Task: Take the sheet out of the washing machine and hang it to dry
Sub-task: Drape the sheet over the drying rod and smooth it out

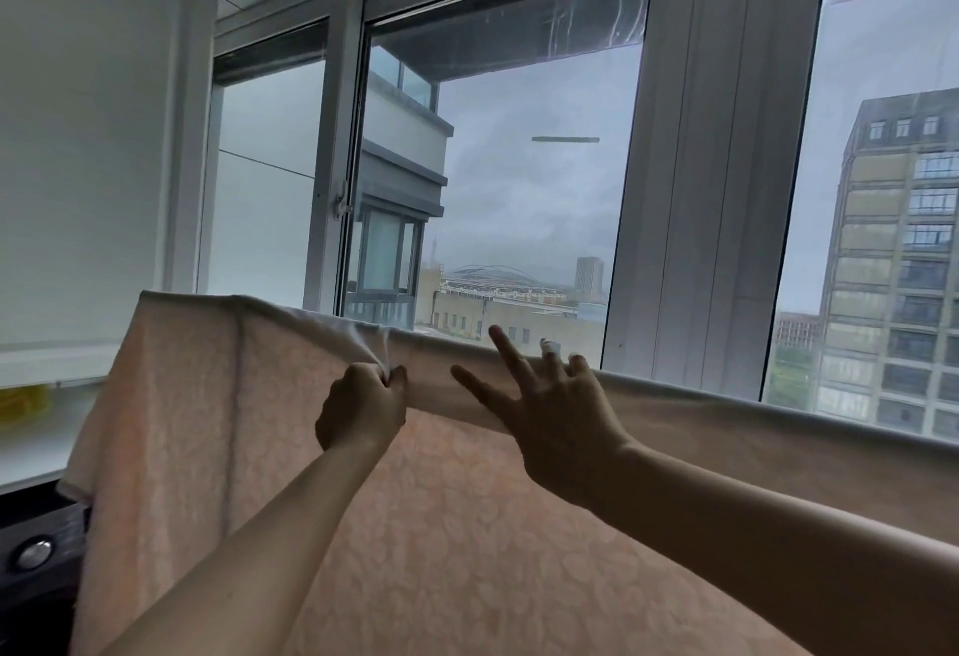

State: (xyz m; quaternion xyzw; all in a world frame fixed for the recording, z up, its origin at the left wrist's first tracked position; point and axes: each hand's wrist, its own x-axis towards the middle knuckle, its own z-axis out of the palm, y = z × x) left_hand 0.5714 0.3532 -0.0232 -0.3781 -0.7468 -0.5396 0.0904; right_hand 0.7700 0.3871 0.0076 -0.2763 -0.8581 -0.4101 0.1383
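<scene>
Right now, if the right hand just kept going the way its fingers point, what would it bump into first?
Probably the window glass. The right hand has fingers spread, pointing up and forward over the top edge of the pink sheet. Nothing else shows in between, though depth is hard to judge.

Large window with grey metal frames, latch handle on the left mullion. Overcast sky outside; a tall apartment block at right. White wall at left. Yellow object at lower left, blurred.
</scene>
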